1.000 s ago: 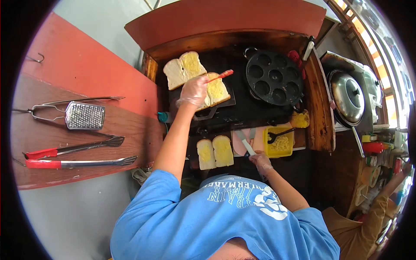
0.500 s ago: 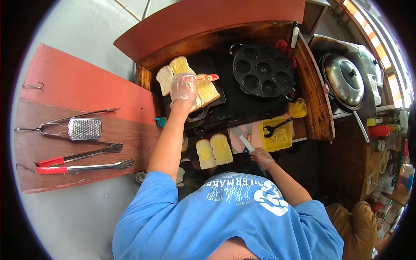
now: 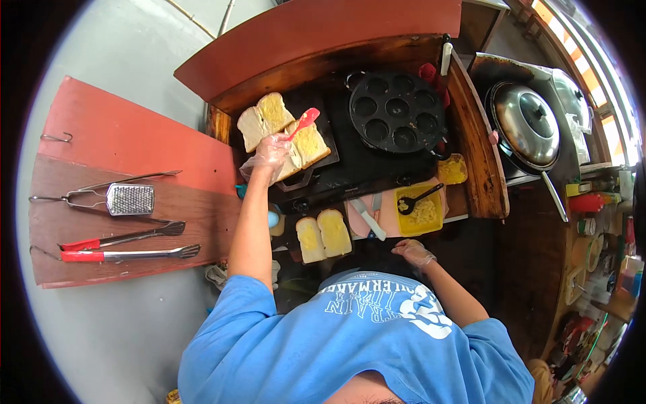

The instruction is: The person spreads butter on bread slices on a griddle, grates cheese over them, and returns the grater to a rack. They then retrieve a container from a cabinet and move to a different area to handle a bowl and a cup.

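Note:
My left hand (image 3: 269, 153), in a clear plastic glove, is closed around a red spatula (image 3: 306, 120) whose blade points up and to the right. It is over bread slices (image 3: 308, 145) on a dark griddle plate (image 3: 326, 120), some with a yellow spread. My right hand (image 3: 415, 253), also gloved, hangs just below the cutting board (image 3: 356, 219) with loosely bent fingers and nothing seen in them. A knife (image 3: 369, 222) with a white handle lies on the board, apart from that hand. Two spread bread slices (image 3: 323, 236) lie left of it.
Beside the knife sits a yellow container (image 3: 420, 214) with chunky pale yellow food and a black spoon (image 3: 420, 198). A round black molded pan (image 3: 397, 111) stands at the back. Tongs (image 3: 128, 255) and a grater (image 3: 130, 199) rest on the left board. A lidded wok (image 3: 525, 124) is far right.
My right hand has let go of the knife and drawn back from it. My left hand has turned and moved slightly left, tilting the red spatula upward. The view has shifted a little.

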